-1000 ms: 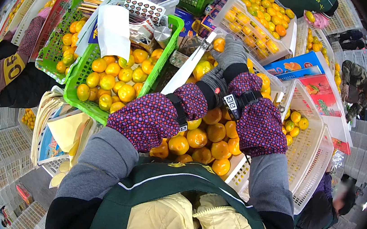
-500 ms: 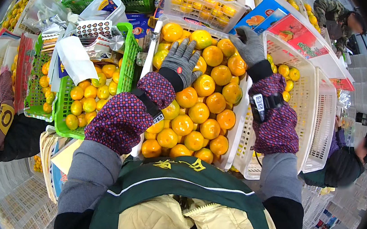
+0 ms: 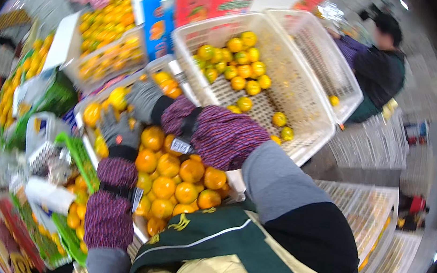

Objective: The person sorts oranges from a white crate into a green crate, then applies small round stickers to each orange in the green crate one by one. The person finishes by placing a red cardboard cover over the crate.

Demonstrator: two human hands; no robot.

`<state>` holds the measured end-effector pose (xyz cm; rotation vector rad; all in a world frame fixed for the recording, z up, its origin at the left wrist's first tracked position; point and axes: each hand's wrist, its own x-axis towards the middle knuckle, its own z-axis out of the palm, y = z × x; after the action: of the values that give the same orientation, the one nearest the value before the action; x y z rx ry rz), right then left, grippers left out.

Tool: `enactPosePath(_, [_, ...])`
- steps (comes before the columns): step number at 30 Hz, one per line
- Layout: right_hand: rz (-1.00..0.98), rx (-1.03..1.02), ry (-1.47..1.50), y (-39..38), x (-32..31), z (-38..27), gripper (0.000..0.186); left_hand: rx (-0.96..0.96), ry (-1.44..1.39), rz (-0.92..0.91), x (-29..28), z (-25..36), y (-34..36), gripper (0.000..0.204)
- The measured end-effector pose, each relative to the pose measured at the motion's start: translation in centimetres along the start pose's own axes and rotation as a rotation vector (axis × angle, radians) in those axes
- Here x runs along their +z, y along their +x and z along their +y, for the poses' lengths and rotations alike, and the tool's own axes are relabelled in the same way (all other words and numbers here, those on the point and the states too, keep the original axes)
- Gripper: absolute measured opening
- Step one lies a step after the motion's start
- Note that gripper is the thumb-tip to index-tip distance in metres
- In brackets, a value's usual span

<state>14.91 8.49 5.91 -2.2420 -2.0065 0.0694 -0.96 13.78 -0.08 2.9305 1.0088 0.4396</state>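
Note:
Both my hands wear grey gloves, with patterned purple sleeve covers above them. My left hand [image 3: 119, 130] lies with fingers spread on oranges [image 3: 164, 187] at the far part of a white crate. My right hand [image 3: 144, 98] is just beside and above it among the same fruit, near a yellower orange [image 3: 119, 98]; its fingers are blurred, so whether it grips one is unclear. A green basket [image 3: 74, 247] with fruit and paper packets stands to the left.
A pale crate [image 3: 307, 114] holding scattered small oranges stands at the right, another crate [image 3: 343, 80] beyond it. Flat printed cartons [image 3: 212, 1] lie behind. Fruit-filled crates [image 3: 109, 56] fill the upper left. A co-worker [image 3: 376, 73] is at the upper right; others are at the left.
The view has swung to the right. My right hand has moved from the crate's right edge inward, close beside my left hand, which still rests spread on the fruit.

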Motion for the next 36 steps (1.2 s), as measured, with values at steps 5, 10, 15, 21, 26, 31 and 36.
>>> enactPosePath(5, [0.061, 0.027, -0.054, -0.8, 0.5, 0.2, 0.056, -0.067, 0.124, -0.149, -1.6, 1.0, 0.1, 0.058])
enactPosePath(10, [0.013, 0.173, 0.048, 0.5, 2.8, 1.1, 0.065, -0.069, 0.1, -0.174, -1.6, 1.6, 0.7, 0.07])
enactPosePath(15, [0.279, 0.14, 0.122, 3.3, -1.2, 1.9, 0.064, -0.113, 0.066, -0.163, -0.7, 0.8, 0.1, 0.097])
enactPosePath(21, [-0.138, 0.154, -0.187, 0.8, 2.5, 1.8, 0.088, -0.132, -0.075, -0.113, -2.9, 0.7, -0.3, 0.079])
enactPosePath(26, [-0.111, 0.136, -0.106, 2.3, 3.0, 2.5, 0.084, -0.145, -0.618, 0.395, -9.2, -4.3, -9.3, 0.056])
enactPosePath(31, [0.652, -0.046, 0.02, 5.7, -0.7, 1.1, 0.077, -0.416, -0.507, 0.469, -12.9, -9.9, -24.3, 0.039])
enactPosePath(36, [0.199, 0.106, -0.111, 3.1, 4.0, -2.2, 0.083, -0.643, -0.486, 0.501, -13.3, -13.0, -33.6, 0.03])
